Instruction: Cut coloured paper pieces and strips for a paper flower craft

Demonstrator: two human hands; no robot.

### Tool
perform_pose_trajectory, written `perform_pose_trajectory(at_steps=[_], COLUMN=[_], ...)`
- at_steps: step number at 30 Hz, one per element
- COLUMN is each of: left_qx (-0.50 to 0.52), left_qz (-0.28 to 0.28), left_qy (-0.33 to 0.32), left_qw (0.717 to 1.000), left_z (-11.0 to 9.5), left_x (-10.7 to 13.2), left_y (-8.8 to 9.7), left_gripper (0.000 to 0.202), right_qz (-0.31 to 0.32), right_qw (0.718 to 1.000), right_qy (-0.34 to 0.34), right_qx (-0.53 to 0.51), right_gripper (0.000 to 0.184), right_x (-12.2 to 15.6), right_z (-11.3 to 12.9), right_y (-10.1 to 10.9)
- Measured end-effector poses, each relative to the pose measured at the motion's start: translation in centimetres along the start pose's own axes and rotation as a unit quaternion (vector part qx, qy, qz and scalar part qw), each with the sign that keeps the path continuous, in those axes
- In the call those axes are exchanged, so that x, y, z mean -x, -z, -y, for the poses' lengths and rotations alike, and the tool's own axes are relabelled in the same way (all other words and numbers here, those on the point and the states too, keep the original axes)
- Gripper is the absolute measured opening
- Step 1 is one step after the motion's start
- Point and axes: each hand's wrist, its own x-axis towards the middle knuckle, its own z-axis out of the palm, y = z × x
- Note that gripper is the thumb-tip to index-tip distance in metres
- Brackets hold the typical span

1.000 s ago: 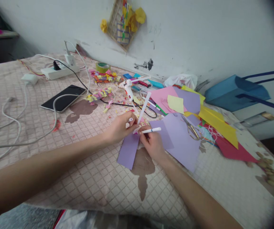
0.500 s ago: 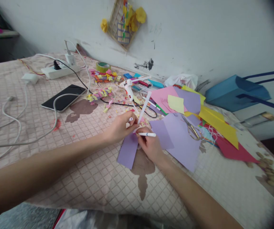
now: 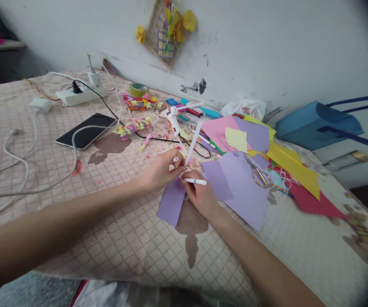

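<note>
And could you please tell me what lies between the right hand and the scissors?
In the head view, pale purple paper lies between the right hand and the scissors.

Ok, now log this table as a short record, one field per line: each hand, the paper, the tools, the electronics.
Left hand: around a small white tube, mostly hidden
Right hand: holding a white pen-like stick
Under the hands: purple paper strip
Right of the hands: large lilac sheet, scissors partly on it
Beyond the hands: white glue gun
Left side: dark-screened tablet, white power strip
</note>
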Motion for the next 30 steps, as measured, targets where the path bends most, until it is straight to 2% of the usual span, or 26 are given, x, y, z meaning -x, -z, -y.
perform_pose_trajectory(at_steps=[6,9,13,15,19,24,30], left_qx=[0.005,0.002,-0.002,0.007,0.035,0.037,0.04], left_qz=[0.006,0.005,0.003,0.008,0.018,0.017,0.011], left_qy=[0.0,0.0,-0.002,-0.001,0.006,0.007,-0.003], left_qw=[1.0,1.0,1.0,1.0,0.999,0.999,0.999], left_z=[0.1,0.0,-0.2,-0.2,-0.1,-0.2,-0.1], left_x=[0.1,0.0,0.0,0.0,0.0,0.0,0.0], left_y=[0.0,0.0,0.1,0.1,0.1,0.1,0.1], left_gripper=[0.024,0.024,0.022,0.023,0.025,0.025,0.027], right_qz=[0.002,-0.023,-0.113,-0.126,-0.072,-0.042,-0.022], right_qw=[1.0,1.0,0.984,0.971,0.96,0.966,0.972], right_qy=[0.0,-0.006,-0.119,-0.175,-0.218,-0.205,-0.186], right_qx=[0.004,-0.011,-0.066,-0.104,-0.159,-0.155,-0.138], right_gripper=[0.009,0.009,0.009,0.012,0.021,0.022,0.021], right_x=[-0.1,0.0,-0.3,-0.9,-2.5,-3.7,-3.7], right_z=[0.2,0.4,0.1,-0.5,-1.8,-2.4,-2.7], right_y=[0.0,0.4,1.3,1.7,1.9,1.5,0.9])
